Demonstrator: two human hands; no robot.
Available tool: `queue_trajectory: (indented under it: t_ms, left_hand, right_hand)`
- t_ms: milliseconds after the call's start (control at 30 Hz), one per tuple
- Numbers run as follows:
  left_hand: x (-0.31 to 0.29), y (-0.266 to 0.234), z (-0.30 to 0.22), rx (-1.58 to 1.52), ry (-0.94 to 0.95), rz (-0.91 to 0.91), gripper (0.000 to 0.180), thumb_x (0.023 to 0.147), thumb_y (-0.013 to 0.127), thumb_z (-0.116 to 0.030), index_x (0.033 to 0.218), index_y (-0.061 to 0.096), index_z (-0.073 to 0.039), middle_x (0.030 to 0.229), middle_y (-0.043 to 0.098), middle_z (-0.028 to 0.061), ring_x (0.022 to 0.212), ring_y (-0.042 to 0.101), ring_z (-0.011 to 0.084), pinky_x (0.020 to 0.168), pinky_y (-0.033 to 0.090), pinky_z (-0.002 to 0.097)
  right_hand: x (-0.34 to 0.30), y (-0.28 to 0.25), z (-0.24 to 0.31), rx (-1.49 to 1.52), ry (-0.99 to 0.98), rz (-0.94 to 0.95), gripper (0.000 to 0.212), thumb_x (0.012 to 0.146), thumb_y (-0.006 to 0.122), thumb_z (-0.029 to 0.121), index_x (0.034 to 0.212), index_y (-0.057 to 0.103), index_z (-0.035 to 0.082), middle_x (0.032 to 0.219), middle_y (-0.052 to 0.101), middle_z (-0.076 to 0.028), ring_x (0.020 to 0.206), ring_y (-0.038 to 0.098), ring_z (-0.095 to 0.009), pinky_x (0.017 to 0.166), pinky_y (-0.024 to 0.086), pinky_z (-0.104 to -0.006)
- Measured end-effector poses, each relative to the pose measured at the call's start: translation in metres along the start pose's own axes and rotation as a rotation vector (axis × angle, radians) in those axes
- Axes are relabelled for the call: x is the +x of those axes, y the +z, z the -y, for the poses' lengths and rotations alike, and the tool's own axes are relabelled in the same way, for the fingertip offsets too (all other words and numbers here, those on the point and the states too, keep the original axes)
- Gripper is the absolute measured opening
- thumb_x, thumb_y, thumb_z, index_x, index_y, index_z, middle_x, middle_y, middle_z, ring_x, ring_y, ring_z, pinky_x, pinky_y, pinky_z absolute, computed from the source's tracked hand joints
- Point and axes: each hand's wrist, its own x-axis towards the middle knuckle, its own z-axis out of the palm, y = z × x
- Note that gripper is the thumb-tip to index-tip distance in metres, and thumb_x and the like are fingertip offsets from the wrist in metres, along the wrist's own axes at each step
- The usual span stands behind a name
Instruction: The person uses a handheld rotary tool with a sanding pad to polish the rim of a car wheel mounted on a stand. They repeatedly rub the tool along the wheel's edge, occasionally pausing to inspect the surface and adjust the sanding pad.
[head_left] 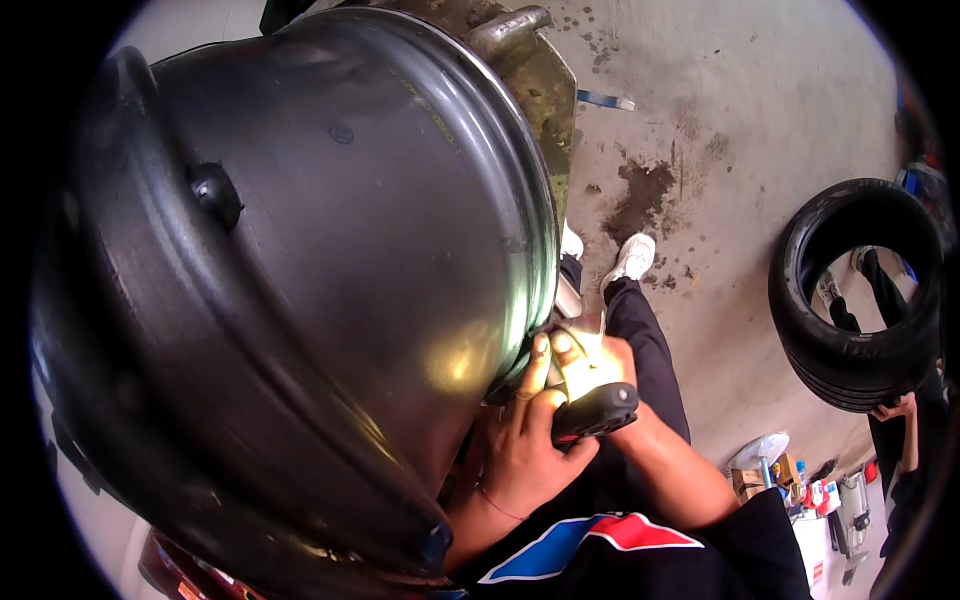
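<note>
A large dark metal wheel rim [350, 230] fills the left and middle of the head view, with its rounded lip on the right. At the lower part of that lip both my hands are close together. My left hand [520, 445] is closed around a small black lamp [597, 410], whose light falls on my right hand and the metal. My right hand [610, 372] has its fingers bent at the lip, pressing a thin, dark brownish piece [585, 325] there. Glare and the fingers partly hide this piece, and its kind is unclear.
A black rubber valve or plug [215, 195] sticks out of the rim. A worn metal machine part [555, 110] stands behind it. On the right another person's hand [893, 408] holds a tire [860, 360]. Boxes and tools [800, 490] lie at lower right; the floor [720, 120] has dark stains.
</note>
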Motion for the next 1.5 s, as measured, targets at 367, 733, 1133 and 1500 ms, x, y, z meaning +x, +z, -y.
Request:
queue_trajectory:
  t_ms: [367, 733, 1133, 1500]
  left_hand:
    - [0.05, -0.001, -0.011, -0.209, -0.051, -0.11, 0.06, 0.075, 0.079, -0.017, 0.123, 0.05, 0.004, 0.15, 0.044, 0.0355, 0.127, 0.058, 0.0494, 0.097, 0.055, 0.0455]
    - [0.094, -0.003, -0.03, -0.242, -0.038, -0.254, 0.072, 0.078, 0.08, -0.018, 0.136, 0.046, 0.009, 0.151, 0.043, 0.0353, 0.135, 0.052, 0.0485, 0.109, 0.048, 0.0459]
    - [0.076, -0.019, -0.046, -0.206, -0.068, -0.192, 0.081, 0.081, 0.078, -0.02, 0.145, 0.039, 0.01, 0.152, 0.041, 0.0367, 0.137, 0.049, 0.0477, 0.11, 0.047, 0.0464]
    - [0.107, -0.008, -0.047, -0.306, -0.189, -0.211, 0.09, 0.078, 0.082, -0.02, 0.15, 0.036, 0.01, 0.145, 0.051, 0.0336, 0.132, 0.056, 0.0451, 0.107, 0.05, 0.0452]
  right_hand:
    - [0.058, -0.014, 0.024, 0.397, 0.049, -0.003, 0.027, 0.091, 0.077, 0.012, 0.115, 0.069, 0.0, 0.103, 0.073, -0.004, 0.093, 0.066, -0.007, 0.08, 0.055, -0.0267]
    - [0.096, -0.04, 0.06, -0.452, -0.393, 0.112, 0.024, 0.087, 0.075, 0.01, 0.108, 0.066, 0.002, 0.101, 0.07, -0.012, 0.087, 0.068, -0.025, 0.079, 0.055, -0.0347]
    - [0.075, -0.031, 0.056, -0.699, -0.451, 0.061, 0.026, 0.089, 0.075, 0.009, 0.113, 0.068, 0.003, 0.099, 0.071, -0.008, 0.09, 0.071, -0.022, 0.085, 0.056, -0.0318]
    - [0.115, -0.048, 0.049, -0.06, -0.295, 0.12, 0.017, 0.089, 0.075, 0.005, 0.103, 0.067, 0.002, 0.093, 0.067, 0.0, 0.085, 0.066, -0.013, 0.075, 0.054, -0.0296]
